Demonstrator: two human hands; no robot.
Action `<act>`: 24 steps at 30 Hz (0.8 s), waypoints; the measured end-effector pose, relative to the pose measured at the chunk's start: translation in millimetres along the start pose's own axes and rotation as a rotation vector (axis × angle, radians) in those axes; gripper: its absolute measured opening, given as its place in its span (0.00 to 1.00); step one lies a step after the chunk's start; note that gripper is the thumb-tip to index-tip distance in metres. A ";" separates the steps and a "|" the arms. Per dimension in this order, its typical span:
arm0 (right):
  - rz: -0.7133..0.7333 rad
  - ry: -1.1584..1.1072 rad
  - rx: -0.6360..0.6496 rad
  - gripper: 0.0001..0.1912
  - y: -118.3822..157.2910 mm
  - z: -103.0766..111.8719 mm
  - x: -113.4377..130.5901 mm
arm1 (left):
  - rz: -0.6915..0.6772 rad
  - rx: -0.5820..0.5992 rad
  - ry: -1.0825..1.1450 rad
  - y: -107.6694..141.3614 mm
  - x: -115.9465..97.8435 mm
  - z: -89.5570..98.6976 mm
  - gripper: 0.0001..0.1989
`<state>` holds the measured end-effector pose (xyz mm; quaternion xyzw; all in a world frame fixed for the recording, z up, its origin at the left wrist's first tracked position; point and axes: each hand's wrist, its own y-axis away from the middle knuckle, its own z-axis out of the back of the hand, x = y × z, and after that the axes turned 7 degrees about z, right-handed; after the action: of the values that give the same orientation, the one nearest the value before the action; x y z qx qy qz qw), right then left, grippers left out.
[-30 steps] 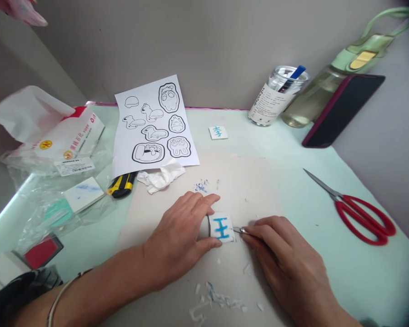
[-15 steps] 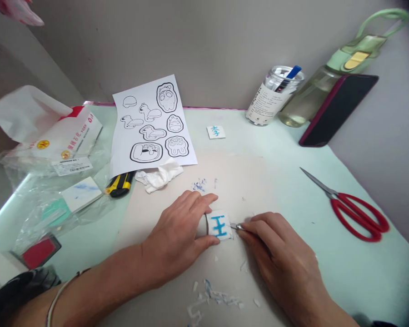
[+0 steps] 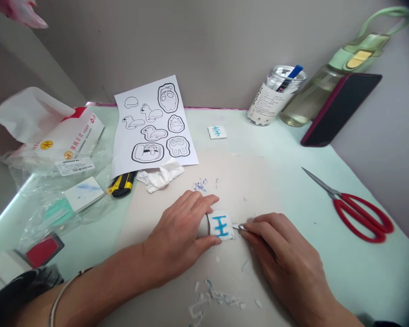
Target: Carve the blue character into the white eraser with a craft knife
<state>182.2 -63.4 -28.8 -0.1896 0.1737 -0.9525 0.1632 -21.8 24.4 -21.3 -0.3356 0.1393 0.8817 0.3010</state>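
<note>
A small white block with a blue character on its top lies on the beige mat. My left hand grips it from the left, thumb and index finger on its near and far edges. My right hand pinches a thin metal carving tool, whose tip is at the block's right edge. White shavings lie nearer to me on the mat. Behind the block, a second white block bears another blue character.
Red-handled scissors lie at the right. A pen jar, a bottle and a phone stand behind. Leftward are a drawing sheet, crumpled tissue, yellow-black cutter, red ink pad and tissue pack.
The whole view has shifted slightly, with objects a little further right. Both hands keep their holds, and the tool remains at the block's right edge.
</note>
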 end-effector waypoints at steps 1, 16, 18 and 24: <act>0.012 0.003 -0.003 0.04 1.1 -0.2 -0.6 | 0.003 -0.001 0.000 0.0 0.1 0.1 0.28; 0.008 0.045 -0.019 0.06 -1.0 -1.6 2.6 | -0.006 -0.002 0.010 0.7 1.7 -1.1 0.29; 0.009 0.050 -0.029 0.05 -1.3 -2.0 3.1 | -0.006 -0.006 0.011 0.8 2.3 -1.4 0.28; -0.006 0.056 -0.015 0.04 -6.1 -3.3 3.3 | -0.007 0.009 0.012 0.4 1.3 -1.7 0.28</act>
<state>176.4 -58.4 -28.3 -0.1648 0.1849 -0.9565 0.1539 -22.0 23.8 -23.3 -0.3400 0.1438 0.8779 0.3049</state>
